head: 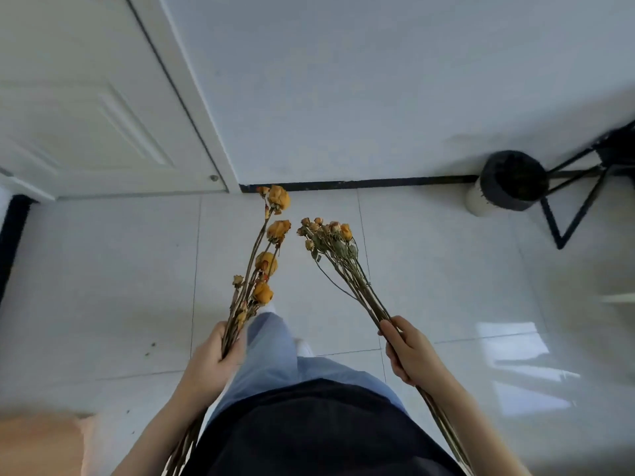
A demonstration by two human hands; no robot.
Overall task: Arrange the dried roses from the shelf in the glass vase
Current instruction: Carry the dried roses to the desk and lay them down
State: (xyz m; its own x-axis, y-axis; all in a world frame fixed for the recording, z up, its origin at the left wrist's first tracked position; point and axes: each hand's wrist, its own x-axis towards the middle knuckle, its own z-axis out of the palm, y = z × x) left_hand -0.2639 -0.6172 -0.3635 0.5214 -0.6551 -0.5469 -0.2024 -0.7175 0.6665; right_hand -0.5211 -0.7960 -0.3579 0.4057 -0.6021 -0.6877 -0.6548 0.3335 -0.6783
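My left hand (211,362) grips a bunch of dried roses with large orange-yellow heads (266,262), its stems running down past my wrist. My right hand (409,355) grips a second bunch of dried roses with small pale buds (330,235), its long stems trailing down along my forearm. Both bunches point up and forward over the white tiled floor, their heads a short gap apart. No glass vase or shelf is in view.
A white door (86,108) stands at the left and a white wall (378,80) with a dark baseboard ahead. A dark round pot (508,182) and a black metal stand (577,201) sit at the right by the wall. My legs are below.
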